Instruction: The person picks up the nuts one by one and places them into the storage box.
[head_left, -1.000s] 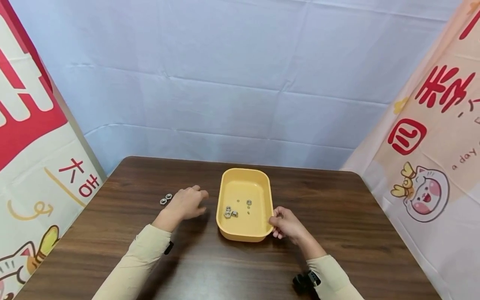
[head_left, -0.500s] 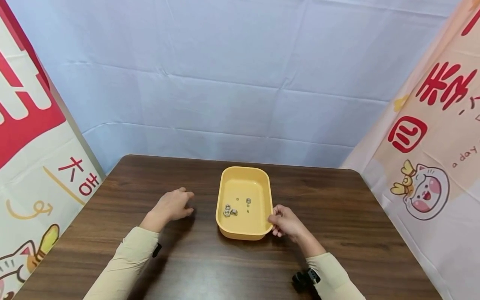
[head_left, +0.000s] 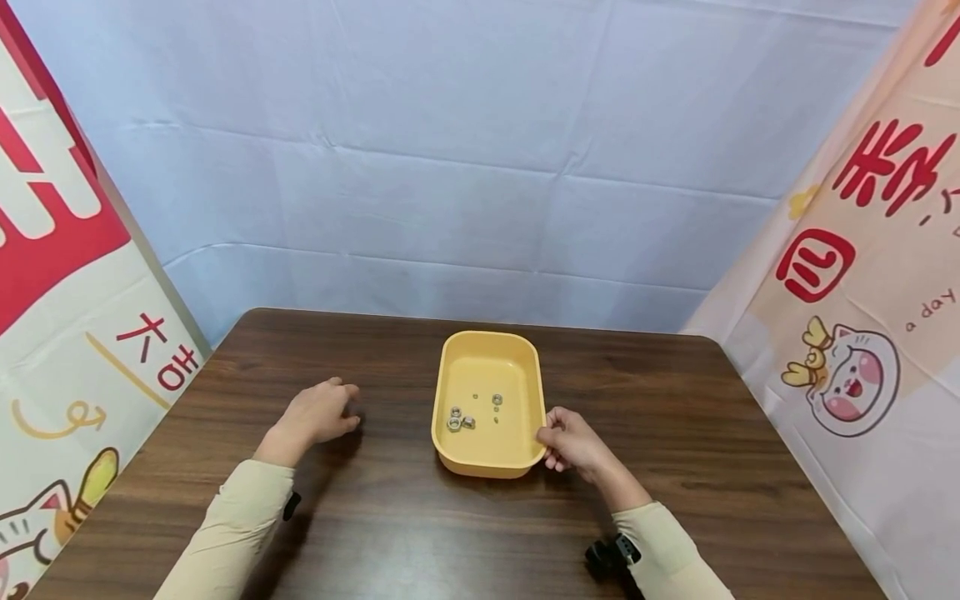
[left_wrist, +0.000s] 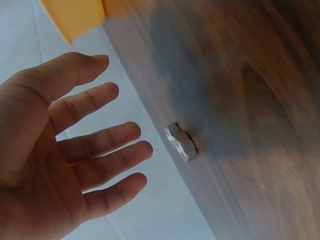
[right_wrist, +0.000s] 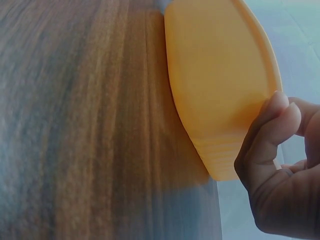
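My left hand (head_left: 318,414) hovers over the left part of the table, fingers spread and nothing held. In the left wrist view, metal hex nuts (left_wrist: 181,142) lie on the wood just past its fingertips; the hand hides them in the head view. A yellow plastic tray (head_left: 490,463) sits mid-table. Inside it are several nuts (head_left: 454,424) of different sizes, the larger ones grouped at the left and a medium nut (head_left: 497,400) with tiny ones at the right. My right hand (head_left: 576,442) pinches the tray's near right rim between thumb and fingers.
The dark wood-grain table (head_left: 465,533) has rounded far corners. Pale cloth (head_left: 450,167) hangs behind it, with printed banners (head_left: 847,358) at both sides. A black wrist device (head_left: 611,560) is strapped at the right sleeve.
My left hand has moved left, away from the tray, and now covers the nuts that showed beside it in the head view. The right hand keeps its hold on the rim.
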